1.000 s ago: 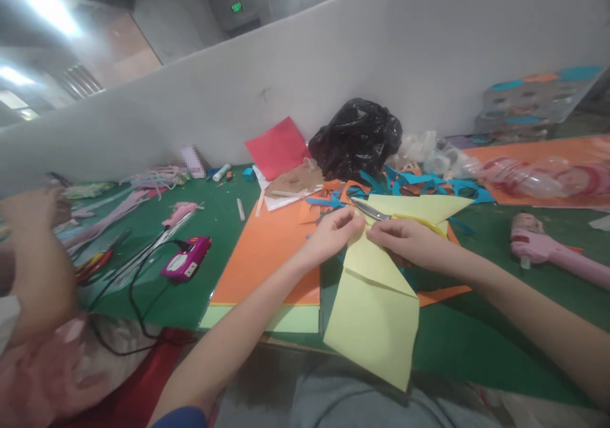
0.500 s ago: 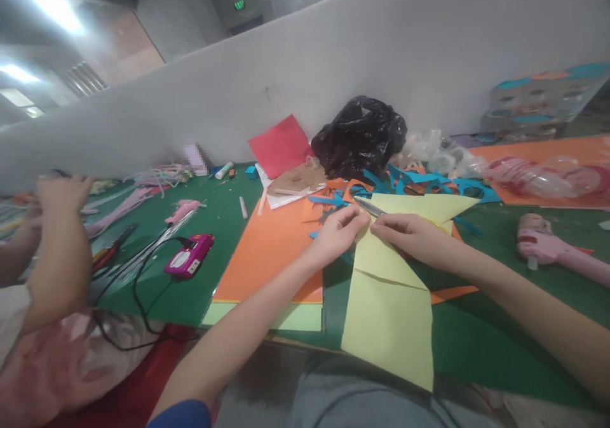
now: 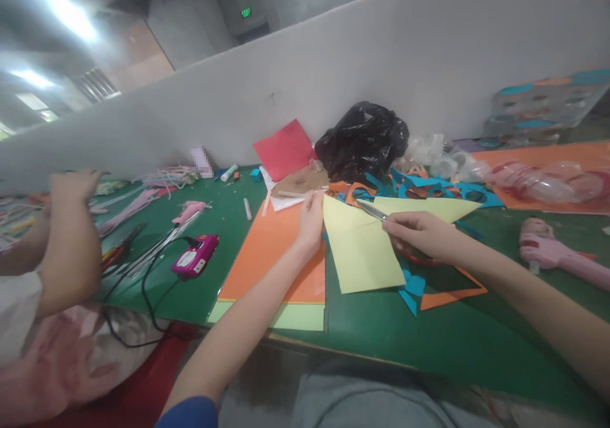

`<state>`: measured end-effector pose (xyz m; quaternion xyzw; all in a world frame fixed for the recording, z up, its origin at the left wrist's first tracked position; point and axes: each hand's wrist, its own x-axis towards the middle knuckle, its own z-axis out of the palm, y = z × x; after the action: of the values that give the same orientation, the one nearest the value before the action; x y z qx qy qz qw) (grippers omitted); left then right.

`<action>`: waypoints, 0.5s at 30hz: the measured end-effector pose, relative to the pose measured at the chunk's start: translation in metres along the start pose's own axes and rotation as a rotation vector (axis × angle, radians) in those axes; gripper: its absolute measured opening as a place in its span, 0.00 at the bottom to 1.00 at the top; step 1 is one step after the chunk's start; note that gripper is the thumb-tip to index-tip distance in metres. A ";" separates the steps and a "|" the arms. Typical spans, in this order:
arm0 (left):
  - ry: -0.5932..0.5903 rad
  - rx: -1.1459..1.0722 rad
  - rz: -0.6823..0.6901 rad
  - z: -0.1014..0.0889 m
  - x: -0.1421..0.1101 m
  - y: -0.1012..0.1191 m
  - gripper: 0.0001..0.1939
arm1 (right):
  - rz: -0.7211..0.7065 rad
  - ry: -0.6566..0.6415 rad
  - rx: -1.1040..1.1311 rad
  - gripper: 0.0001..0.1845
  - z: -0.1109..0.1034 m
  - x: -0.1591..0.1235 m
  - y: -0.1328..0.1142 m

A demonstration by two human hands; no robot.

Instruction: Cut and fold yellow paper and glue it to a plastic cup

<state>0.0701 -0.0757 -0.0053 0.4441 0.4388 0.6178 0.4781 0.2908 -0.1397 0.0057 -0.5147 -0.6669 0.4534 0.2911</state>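
My left hand (image 3: 312,223) pinches the left edge of a pale yellow paper sheet (image 3: 365,256). My right hand (image 3: 417,234) is closed on a pair of scissors (image 3: 372,210), whose metal blades point left over the paper; the handles are mostly hidden under the fingers. Another pointed yellow paper part (image 3: 443,209) stretches to the right behind my right hand; whether it is joined to the sheet I cannot tell. Blue paper scraps (image 3: 412,285) and a cut orange paper piece (image 3: 455,299) lie below my right hand.
Orange sheets (image 3: 276,263) lie left of the paper. Behind are a black plastic bag (image 3: 365,139) and red paper (image 3: 284,148). A pink glue gun (image 3: 548,250) lies right, a magenta power socket (image 3: 195,256) left. A co-worker's arm (image 3: 71,237) is at far left.
My left hand has moved left and away from my right hand, swinging the yellow sheet's lower part up and leftward. More of the scissor blades and the scraps beneath now show.
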 end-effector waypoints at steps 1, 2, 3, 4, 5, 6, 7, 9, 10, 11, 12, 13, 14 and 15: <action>0.018 -0.011 -0.014 -0.002 0.002 0.000 0.15 | -0.006 0.009 0.002 0.28 -0.002 0.000 -0.001; 0.033 -0.019 -0.023 -0.003 0.003 0.001 0.15 | -0.012 0.019 0.003 0.28 -0.003 0.000 -0.001; 0.041 -0.023 -0.028 -0.005 0.004 0.001 0.15 | -0.019 0.034 0.004 0.28 -0.004 0.000 -0.002; 0.046 -0.025 -0.028 -0.006 0.004 0.002 0.16 | -0.028 0.054 0.001 0.28 -0.004 0.000 -0.003; 0.043 -0.024 -0.030 -0.006 0.004 0.003 0.16 | -0.039 0.076 -0.007 0.28 -0.004 0.000 -0.004; 0.035 -0.024 -0.036 -0.006 0.003 0.004 0.17 | -0.055 0.102 -0.020 0.28 -0.003 0.000 -0.004; 0.023 -0.024 -0.048 -0.006 0.002 0.006 0.17 | -0.070 0.128 -0.035 0.28 -0.002 0.000 -0.005; -0.005 -0.019 -0.087 -0.003 -0.002 0.009 0.16 | -0.086 0.166 -0.070 0.28 0.000 0.000 -0.006; -0.015 -0.011 -0.106 -0.001 -0.004 0.010 0.15 | -0.084 0.175 -0.089 0.28 0.001 0.000 -0.007; -0.023 0.002 -0.119 0.001 -0.006 0.011 0.14 | -0.078 0.176 -0.103 0.28 0.001 0.000 -0.007; -0.027 0.020 -0.124 0.002 -0.008 0.012 0.13 | -0.072 0.170 -0.114 0.27 0.002 0.000 -0.006; -0.033 0.043 -0.128 0.003 -0.009 0.012 0.13 | -0.073 0.159 -0.119 0.26 0.003 0.000 -0.005; -0.039 0.065 -0.128 0.004 -0.010 0.012 0.13 | -0.077 0.146 -0.112 0.25 0.003 0.000 -0.003; -0.048 0.086 -0.123 0.004 -0.010 0.011 0.13 | -0.076 0.133 -0.097 0.23 0.004 0.000 -0.002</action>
<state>0.0736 -0.0869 0.0050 0.4512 0.4797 0.5569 0.5061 0.2869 -0.1409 0.0056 -0.5316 -0.6863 0.3739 0.3265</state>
